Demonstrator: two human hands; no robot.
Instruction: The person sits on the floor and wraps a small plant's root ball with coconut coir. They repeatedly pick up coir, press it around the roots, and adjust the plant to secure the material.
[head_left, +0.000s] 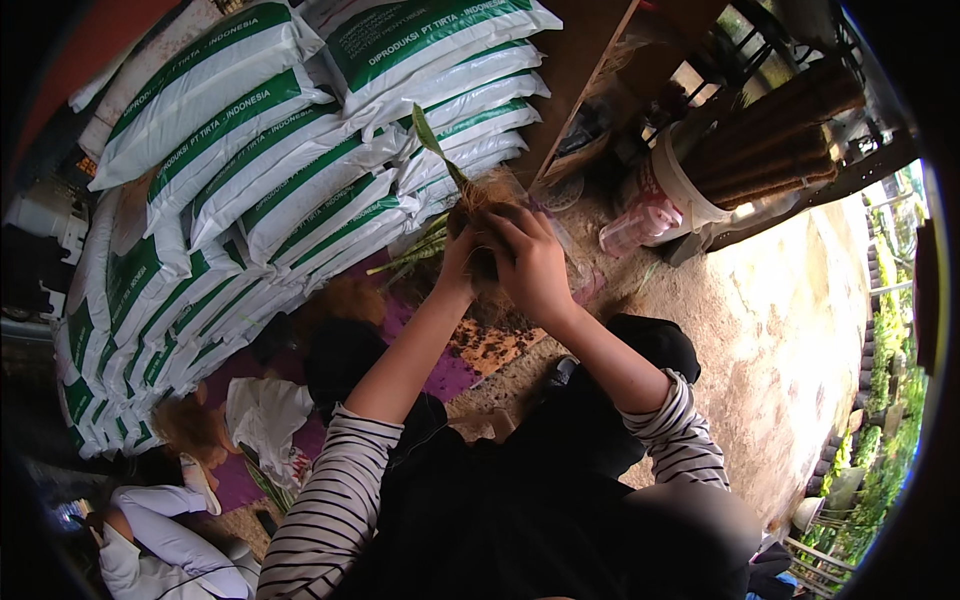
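Observation:
My left hand (459, 259) and my right hand (529, 262) are closed around a dark root ball wrapped in brown coconut fibre (487, 196). From its top rises a long green snake plant leaf (435, 146), tilted up and to the left. More variegated leaves (412, 251) lie behind and to the left of my left hand. Beneath my hands, loose fibre and dark soil crumbs are scattered over an orange patch (495, 345) on a purple mat (450, 379). The underside of the root ball is mostly hidden by my fingers.
Stacked white and green sacks (247, 127) stand ahead and left. At the right are a white bucket (686, 184) holding fibre rolls (772, 165) and a pink plastic bottle (637, 227). Another person (169, 510) sits at the lower left, hands near brown fibre (184, 427).

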